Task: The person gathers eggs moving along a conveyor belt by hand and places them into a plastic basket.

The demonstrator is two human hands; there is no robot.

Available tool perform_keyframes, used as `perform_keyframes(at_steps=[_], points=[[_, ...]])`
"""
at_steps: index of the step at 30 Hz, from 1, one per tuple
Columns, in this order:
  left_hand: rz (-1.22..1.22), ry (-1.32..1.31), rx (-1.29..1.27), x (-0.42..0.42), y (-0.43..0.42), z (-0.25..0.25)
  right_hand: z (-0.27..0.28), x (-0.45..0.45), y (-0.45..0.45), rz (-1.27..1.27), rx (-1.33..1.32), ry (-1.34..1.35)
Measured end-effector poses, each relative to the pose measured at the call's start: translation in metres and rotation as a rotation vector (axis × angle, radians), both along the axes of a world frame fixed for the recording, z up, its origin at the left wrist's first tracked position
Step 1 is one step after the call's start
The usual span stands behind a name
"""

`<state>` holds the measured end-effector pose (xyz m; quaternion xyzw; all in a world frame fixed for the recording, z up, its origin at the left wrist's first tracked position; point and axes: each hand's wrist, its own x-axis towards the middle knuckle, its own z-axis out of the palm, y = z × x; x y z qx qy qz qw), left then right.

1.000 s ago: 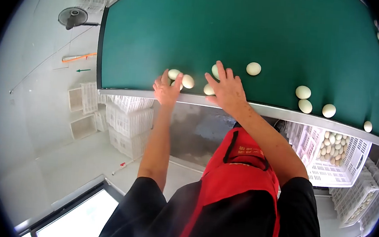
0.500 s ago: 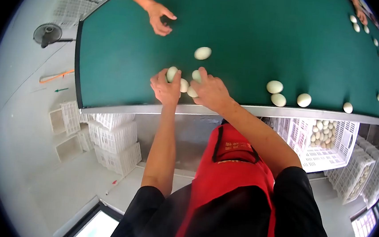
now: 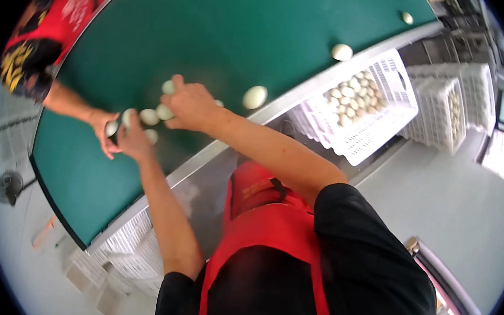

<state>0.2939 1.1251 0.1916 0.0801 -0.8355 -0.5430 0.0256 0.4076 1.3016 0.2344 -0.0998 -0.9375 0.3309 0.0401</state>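
Over the green table surface, my left hand is closed around a pale egg. A second egg shows at its inner side. My right hand curls over eggs, with one egg at the fingertips and another egg by the thumb. Between my hands lies an egg. Part of an egg shows behind my right wrist. Close by my left hand, a co-worker's hand is around an egg.
Single eggs lie to the right on the table, one egg near the metal edge and another egg farther along. A white crate with many eggs stands below. Stacked crates are at right. A co-worker in a red apron stands at left.
My view has turned, so the table now slants. The co-worker's hand, empty before, is now beside my left hand with an egg. My hands stay close together around the eggs.
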Motion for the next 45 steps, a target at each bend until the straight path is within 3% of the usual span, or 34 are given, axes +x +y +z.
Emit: perform_keyframes(at_steps=[1, 6, 8, 10, 14, 18, 20, 22, 26, 31, 34, 38, 45], points=[[-0.015, -0.073, 0.118, 0.011, 0.014, 0.023, 0.013, 0.013, 0.013, -0.060, -0.087, 0.054], [-0.187, -0.102, 0.161, 0.062, 0.050, 0.066, 0.073, 0.111, 0.088, -0.276, -0.509, 0.346], [-0.273, -0.098, 0.171, 0.104, 0.081, 0.083, 0.075, 0.175, 0.133, -0.256, -0.862, 0.363], [-0.434, -0.260, 0.207, 0.149, 0.116, 0.098, 0.079, 0.249, 0.177, -0.395, -1.101, 0.270], [-0.981, -0.392, 0.146, 0.245, 0.197, 0.093, 0.028, 0.383, 0.233, -0.937, -1.142, 0.319], [-1.481, -0.180, 0.026, 0.320, 0.282, 0.040, -0.048, 0.452, 0.255, -1.218, -1.009, -0.093], [-1.616, -0.164, -0.130, 0.345, 0.322, 0.014, -0.076, 0.461, 0.252, -1.161, -0.685, -0.264], [-1.712, -0.177, -0.326, 0.361, 0.354, -0.016, -0.149, 0.480, 0.246, -1.019, -0.578, -0.462], [-1.796, -0.283, -0.748, 0.374, 0.396, -0.083, -0.170, 0.474, 0.263, -0.875, -0.473, -0.860], [-1.813, -0.400, -0.965, 0.376, 0.415, -0.153, -0.214, 0.486, 0.279, -0.824, -0.322, -0.905], [-1.799, -0.250, -0.949, 0.380, 0.410, -0.185, -0.225, 0.490, 0.286, -0.797, -0.303, -0.920], [-1.759, -0.502, -0.935, 0.381, 0.415, -0.211, -0.229, 0.488, 0.281, -0.907, -0.245, -0.892], [-1.729, -0.190, -0.607, 0.393, 0.411, -0.212, -0.249, 0.497, 0.278, -0.976, -0.234, -0.801]])
